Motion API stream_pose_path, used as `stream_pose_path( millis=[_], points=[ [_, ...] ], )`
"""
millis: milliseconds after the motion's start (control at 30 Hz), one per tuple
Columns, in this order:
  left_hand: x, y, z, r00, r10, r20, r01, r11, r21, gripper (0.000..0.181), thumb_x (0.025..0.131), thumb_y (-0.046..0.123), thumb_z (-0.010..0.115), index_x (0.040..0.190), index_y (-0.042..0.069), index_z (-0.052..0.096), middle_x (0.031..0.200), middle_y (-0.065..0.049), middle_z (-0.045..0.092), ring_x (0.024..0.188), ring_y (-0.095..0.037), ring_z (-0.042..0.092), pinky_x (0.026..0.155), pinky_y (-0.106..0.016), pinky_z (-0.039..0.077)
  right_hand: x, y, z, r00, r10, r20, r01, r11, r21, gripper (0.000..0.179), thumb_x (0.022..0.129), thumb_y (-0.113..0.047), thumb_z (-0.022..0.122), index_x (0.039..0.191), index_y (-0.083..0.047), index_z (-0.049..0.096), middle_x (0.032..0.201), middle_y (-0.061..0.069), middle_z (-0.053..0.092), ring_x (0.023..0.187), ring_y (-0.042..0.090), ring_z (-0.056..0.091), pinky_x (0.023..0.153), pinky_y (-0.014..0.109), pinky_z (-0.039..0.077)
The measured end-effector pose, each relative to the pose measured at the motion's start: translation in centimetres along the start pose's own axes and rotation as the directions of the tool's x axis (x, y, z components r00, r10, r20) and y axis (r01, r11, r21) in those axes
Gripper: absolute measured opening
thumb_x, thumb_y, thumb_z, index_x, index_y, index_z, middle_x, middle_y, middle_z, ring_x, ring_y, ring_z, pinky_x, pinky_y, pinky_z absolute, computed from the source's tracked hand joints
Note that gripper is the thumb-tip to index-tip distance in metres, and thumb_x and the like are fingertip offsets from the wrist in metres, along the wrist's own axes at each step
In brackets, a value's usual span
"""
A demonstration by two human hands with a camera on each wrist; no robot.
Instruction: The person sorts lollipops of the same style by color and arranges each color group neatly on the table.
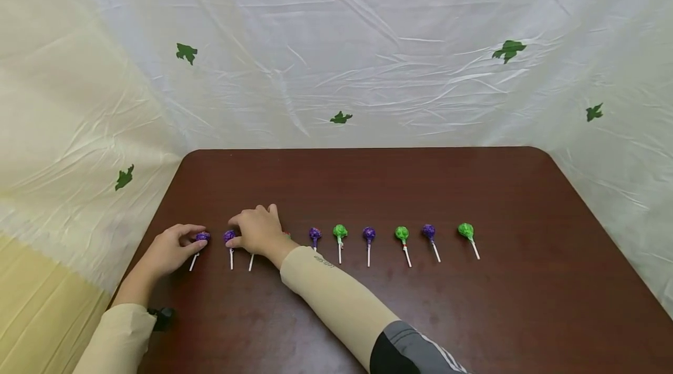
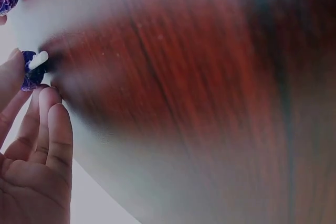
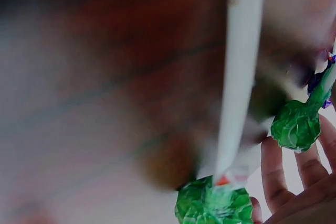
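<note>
My left hand (image 1: 170, 249) pinches the head of the leftmost purple lollipop (image 1: 203, 236) between thumb and fingers; its white stick points toward the near edge. In the left wrist view, the thumb and a fingertip hold that purple lollipop (image 2: 32, 72). My right hand (image 1: 259, 231) reaches across and grips the second purple lollipop (image 1: 229, 236) by its head. A white stick (image 1: 251, 263) comes out from under this hand. Beside its fingers, the right wrist view has one green lollipop (image 3: 296, 127) and another, closer green lollipop (image 3: 212, 203).
Farther right, purple and green lollipops alternate in a row, from a purple lollipop (image 1: 315, 234) to a green lollipop (image 1: 465, 231) at the right end. They lie on a dark brown table (image 1: 368, 187). A white cloth with green leaf shapes (image 1: 342, 58) hangs behind it.
</note>
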State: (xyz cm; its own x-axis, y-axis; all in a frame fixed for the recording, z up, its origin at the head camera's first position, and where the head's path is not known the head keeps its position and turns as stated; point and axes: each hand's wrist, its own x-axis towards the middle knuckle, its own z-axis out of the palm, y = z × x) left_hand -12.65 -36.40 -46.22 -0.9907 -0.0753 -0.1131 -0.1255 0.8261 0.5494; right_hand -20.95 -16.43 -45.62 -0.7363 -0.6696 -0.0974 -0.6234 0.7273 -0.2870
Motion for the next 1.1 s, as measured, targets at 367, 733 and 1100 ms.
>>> stream_pose_path(
  millis=[367, 733, 1100],
  points=[
    [0.3, -0.2, 0.2, 1.000, -0.019, -0.010, 0.019, 1.000, -0.018, 0.033, 0.091, 0.019, 0.073, 0.117, -0.001, 0.068, 0.099, -0.016, 0.067, 0.081, -0.021, 0.059, 0.064, -0.030, 0.048, 0.0, 0.6, -0.4, 0.999, -0.022, 0.031, 0.019, 0.995, 0.095, 0.033, 0.087, -0.049, 0.072, 0.120, -0.040, 0.071, 0.107, -0.022, 0.070, 0.093, 0.008, 0.049, 0.080, 0.031, 0.028],
    [0.4, -0.5, 0.1, 1.000, -0.018, -0.008, 0.018, 0.999, -0.034, 0.033, 0.091, 0.021, 0.073, 0.115, -0.001, 0.068, 0.100, -0.016, 0.067, 0.082, -0.021, 0.059, 0.066, -0.030, 0.048, 0.0, 1.2, -0.3, 1.000, 0.006, 0.013, -0.008, 0.988, 0.157, 0.028, 0.085, -0.048, 0.075, 0.110, -0.036, 0.075, 0.081, -0.020, 0.059, 0.091, 0.007, 0.045, 0.081, 0.030, 0.027],
    [1.9, 1.1, -2.3, 0.999, 0.034, -0.037, -0.036, 0.998, -0.054, 0.032, 0.094, 0.017, 0.069, 0.117, -0.005, 0.065, 0.101, -0.020, 0.065, 0.084, -0.023, 0.058, 0.063, -0.024, 0.048, 0.0, 1.1, -0.2, 1.000, 0.003, 0.024, -0.006, 0.990, 0.144, 0.024, 0.086, -0.049, 0.073, 0.107, -0.037, 0.075, 0.078, -0.019, 0.057, 0.089, 0.007, 0.043, 0.080, 0.030, 0.026]
  ],
)
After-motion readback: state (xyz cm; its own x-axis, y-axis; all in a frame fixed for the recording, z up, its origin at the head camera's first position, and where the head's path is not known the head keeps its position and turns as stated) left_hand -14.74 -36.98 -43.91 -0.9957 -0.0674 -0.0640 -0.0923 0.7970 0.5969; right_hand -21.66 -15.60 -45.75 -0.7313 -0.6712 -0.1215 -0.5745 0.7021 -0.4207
